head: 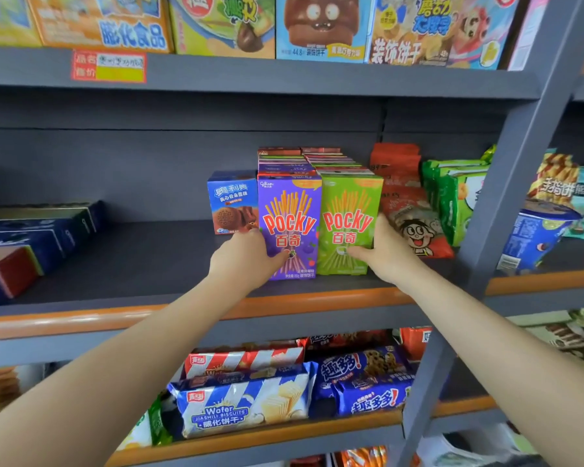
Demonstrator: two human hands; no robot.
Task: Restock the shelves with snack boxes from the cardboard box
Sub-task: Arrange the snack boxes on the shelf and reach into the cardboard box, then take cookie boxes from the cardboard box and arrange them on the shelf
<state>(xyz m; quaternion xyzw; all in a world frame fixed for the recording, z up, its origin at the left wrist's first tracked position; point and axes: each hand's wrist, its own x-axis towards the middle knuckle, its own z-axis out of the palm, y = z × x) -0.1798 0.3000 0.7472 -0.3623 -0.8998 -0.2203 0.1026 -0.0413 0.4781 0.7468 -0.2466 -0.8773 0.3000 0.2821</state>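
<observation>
Two upright Pocky boxes stand side by side near the front of the middle shelf (pixel 149 264): a purple Pocky box (pixel 289 214) and a green Pocky box (pixel 349 214). Rows of more Pocky boxes (pixel 304 160) line up behind them. My left hand (pixel 246 257) grips the purple box's lower left edge, thumb across its front. My right hand (pixel 383 251) holds the green box's lower right edge, thumb on its front. The cardboard box is out of view.
A small blue Oreo box (pixel 231 202) stands just left of the purple box. Red snack bags (pixel 408 210) and green bags (pixel 455 193) crowd the right. Dark blue flat boxes (pixel 31 244) lie at far left. A grey upright post (pixel 506 197) rises on the right. Wafer packs (pixel 246 402) fill the shelf below.
</observation>
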